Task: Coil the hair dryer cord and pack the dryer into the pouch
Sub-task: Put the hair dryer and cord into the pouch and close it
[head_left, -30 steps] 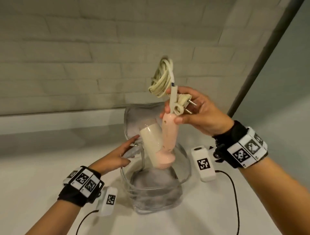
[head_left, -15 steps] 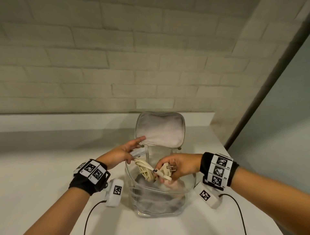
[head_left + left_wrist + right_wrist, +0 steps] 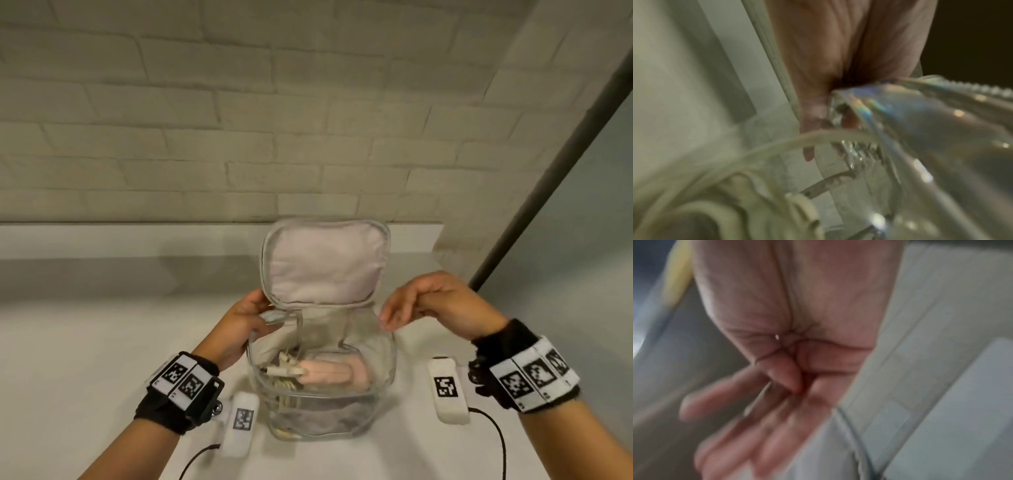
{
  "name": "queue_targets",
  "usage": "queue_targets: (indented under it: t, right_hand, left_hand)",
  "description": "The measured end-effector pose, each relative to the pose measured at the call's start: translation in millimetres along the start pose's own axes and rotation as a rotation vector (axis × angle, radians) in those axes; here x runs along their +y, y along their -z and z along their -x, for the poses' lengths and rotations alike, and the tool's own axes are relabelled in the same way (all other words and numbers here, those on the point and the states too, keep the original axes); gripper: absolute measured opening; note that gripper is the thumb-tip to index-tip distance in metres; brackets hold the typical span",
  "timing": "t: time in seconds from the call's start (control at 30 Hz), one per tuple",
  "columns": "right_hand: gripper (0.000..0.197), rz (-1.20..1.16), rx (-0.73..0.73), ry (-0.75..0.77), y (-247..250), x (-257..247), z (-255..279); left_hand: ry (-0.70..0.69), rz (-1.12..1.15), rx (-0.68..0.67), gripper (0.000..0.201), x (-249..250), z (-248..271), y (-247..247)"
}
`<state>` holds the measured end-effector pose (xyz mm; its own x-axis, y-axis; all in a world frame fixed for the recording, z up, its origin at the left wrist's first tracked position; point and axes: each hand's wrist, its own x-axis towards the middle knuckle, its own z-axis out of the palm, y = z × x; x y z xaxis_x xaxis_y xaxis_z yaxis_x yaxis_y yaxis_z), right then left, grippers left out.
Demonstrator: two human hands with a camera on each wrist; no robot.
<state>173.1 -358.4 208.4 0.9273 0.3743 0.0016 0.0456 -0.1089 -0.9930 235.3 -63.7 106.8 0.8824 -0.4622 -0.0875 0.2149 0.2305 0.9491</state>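
The clear pouch (image 3: 380, 387) stands on the white counter with its grey padded lid (image 3: 325, 263) flipped up at the back. Inside lies the pink hair dryer (image 3: 334, 371) on its side, the coiled cream cord and plug (image 3: 282, 371) at its left end. My left hand (image 3: 255, 317) pinches the pouch's left rim near the lid hinge; in the left wrist view the fingers (image 3: 813, 110) hold the clear edge (image 3: 890, 113) above the cord (image 3: 760, 149). My right hand (image 3: 404, 310) hovers at the pouch's right rim with fingers loosely hanging and holds nothing (image 3: 748, 418).
A brick wall with a low white ledge (image 3: 102, 236) runs behind the pouch. A dark post (image 3: 548, 164) slants up at the right. White tagged sensor blocks (image 3: 447, 390) with black cables hang by both wrists, beside the pouch.
My right hand lowered the dryer and coiled cord into the pouch, let go and drew out to the right rim. My left hand stayed on the left rim.
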Motion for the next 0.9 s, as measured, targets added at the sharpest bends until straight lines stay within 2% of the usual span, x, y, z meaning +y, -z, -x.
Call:
queue_targets:
  t: [0.07,0.1,0.13,0.17,0.2,0.27,0.33,0.37,0.5,0.63,0.77,0.83,0.9]
  right_hand:
    - [0.049,-0.164,0.376,0.100,22.1,11.2,4.5]
    - [0.052,-0.185,0.525,0.103,29.6,22.0,0.9]
    - [0.051,-0.168,0.612,0.064,32.6,33.1,-5.8]
    - [0.044,-0.114,0.637,-0.004,31.4,44.4,-15.3]
    - [0.032,-0.030,0.587,-0.080,25.8,53.8,-24.8]
    - [0.010,0.186,0.361,-0.202,8.7,71.4,-40.1]
    - [0.010,0.356,0.189,-0.212,-7.7,79.6,-50.4]
    - [0.013,0.381,0.167,-0.188,-12.4,79.9,-54.9]
    - [0.024,0.477,0.159,-0.178,-10.8,71.8,-66.8]
    - [0.041,0.560,0.198,-0.174,-11.4,73.0,-70.4]
    - [0.045,0.582,0.241,-0.132,-13.0,78.7,-72.3]
    - [0.046,0.601,0.263,-0.133,-12.4,81.1,-71.4]
    - [0.048,0.620,0.306,-0.137,-11.8,83.7,-69.4]
  left_hand:
    - [0.023,0.006,0.037,0.052,2.1,1.2,-1.9]
    - [0.026,-0.001,0.026,0.048,3.8,1.6,-2.8]
    - [0.030,-0.011,0.000,0.040,5.6,1.7,-3.4]
    - [0.036,-0.007,-0.034,0.031,7.2,1.5,-4.2]
    - [0.043,-0.005,-0.056,0.026,7.8,0.0,-4.1]
    - [0.043,-0.033,-0.045,0.023,7.3,-6.4,-2.8]
    - [0.041,-0.101,-0.002,0.024,6.7,-13.2,-0.6]
    - [0.045,-0.146,0.006,0.024,6.6,-16.0,1.2]
    - [0.109,-0.435,-0.095,0.027,13.5,-26.6,12.1]
    - [0.116,-0.758,-0.137,0.020,29.4,-35.4,18.8]
    - [-0.128,-1.158,-0.138,0.017,37.5,-30.3,18.9]
    - [-0.221,-1.345,-0.074,0.030,36.8,-16.7,24.3]
    - [-0.270,-1.381,0.035,0.032,35.8,8.4,32.2]
